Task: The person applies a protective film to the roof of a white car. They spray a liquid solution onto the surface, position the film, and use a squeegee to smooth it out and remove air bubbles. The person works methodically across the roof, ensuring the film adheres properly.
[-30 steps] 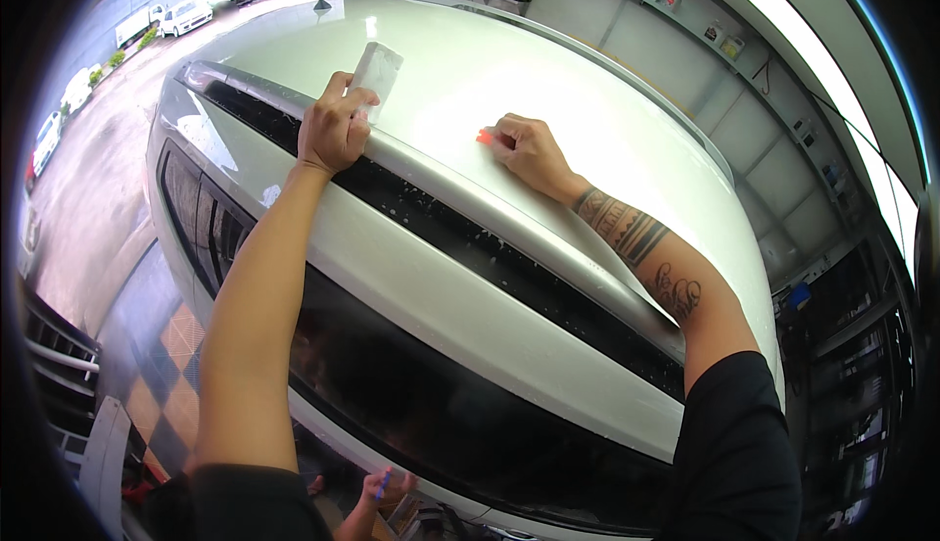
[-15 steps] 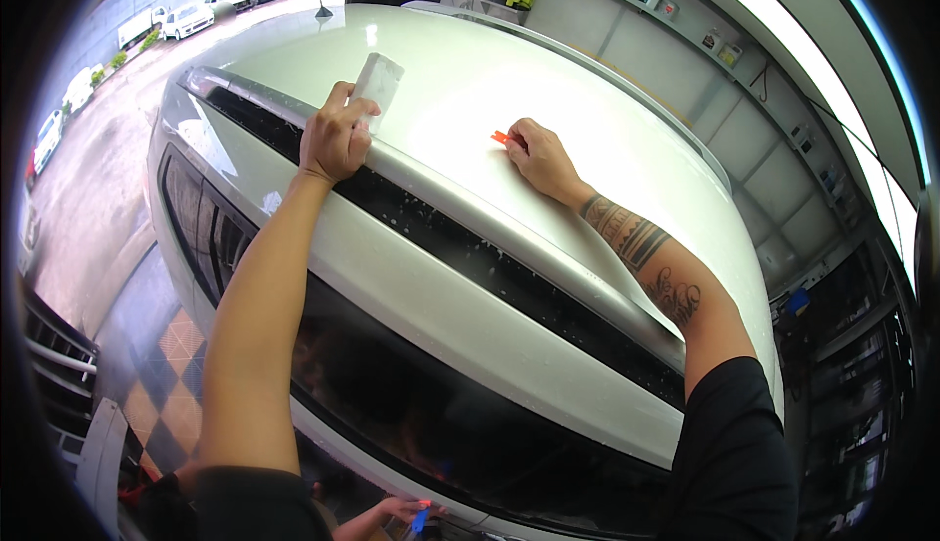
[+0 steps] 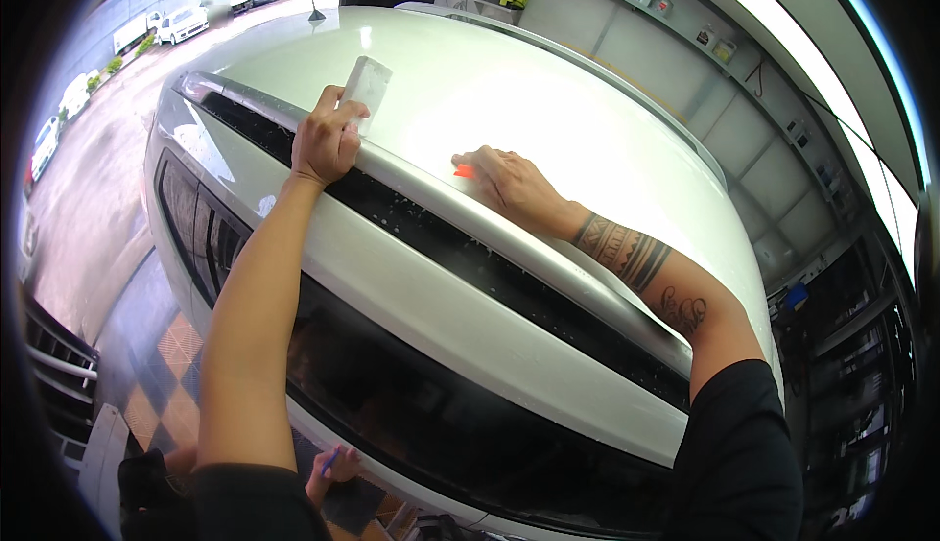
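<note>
My left hand [image 3: 325, 140] rests at the silver roof rail [image 3: 460, 210] of a white car, its fingers closed round a pale grey, flat rectangular piece [image 3: 368, 89] that sticks up past the rail; its exact kind is unclear. To its right, on the bright car roof [image 3: 587, 100], my right hand [image 3: 509, 181] is closed on a small orange plastic scraper [image 3: 464, 171]. The scraper's tip points left, close to the roof surface; most of it is hidden by my fingers, and glare washes out the paint there.
Below the rail run a dark gap and the dark side window [image 3: 431, 404]. A co-worker's hand [image 3: 335, 467] with a blue tool is low beside the car, above the checkered floor [image 3: 174, 414]. A shelf with bottles [image 3: 705, 37] lines the wall; parked cars [image 3: 183, 24] stand outside.
My right hand and the orange scraper have moved left and slightly down across the roof. My left hand stays at the rail. The co-worker's hand has shifted up and left.
</note>
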Action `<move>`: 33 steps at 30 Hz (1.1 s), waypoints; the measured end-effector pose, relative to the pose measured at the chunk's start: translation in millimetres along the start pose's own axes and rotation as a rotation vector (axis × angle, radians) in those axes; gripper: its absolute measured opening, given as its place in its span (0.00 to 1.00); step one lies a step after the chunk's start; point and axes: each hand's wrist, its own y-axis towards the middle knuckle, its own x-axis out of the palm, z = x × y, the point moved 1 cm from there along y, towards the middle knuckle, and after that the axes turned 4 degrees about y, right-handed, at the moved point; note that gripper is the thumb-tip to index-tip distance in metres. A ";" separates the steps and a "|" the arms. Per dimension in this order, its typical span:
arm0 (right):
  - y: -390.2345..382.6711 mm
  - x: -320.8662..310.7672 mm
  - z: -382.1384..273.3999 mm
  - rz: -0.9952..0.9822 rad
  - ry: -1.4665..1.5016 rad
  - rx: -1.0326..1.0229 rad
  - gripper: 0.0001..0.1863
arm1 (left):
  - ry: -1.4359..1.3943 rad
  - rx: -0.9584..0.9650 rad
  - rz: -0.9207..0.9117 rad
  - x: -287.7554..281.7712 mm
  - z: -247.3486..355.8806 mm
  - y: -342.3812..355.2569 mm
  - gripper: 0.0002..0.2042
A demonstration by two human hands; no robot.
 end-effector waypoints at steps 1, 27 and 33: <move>-0.9 0.4 -0.2 0.030 0.008 0.024 0.06 | 0.002 0.009 0.002 -0.4 -0.4 0.7 0.14; 19.8 11.2 38.2 0.150 0.418 0.261 0.08 | -0.014 0.017 0.014 5.7 1.0 -1.7 0.15; 12.7 8.3 28.9 0.144 0.379 0.193 0.08 | -0.007 0.006 -0.003 3.1 -0.5 -2.7 0.15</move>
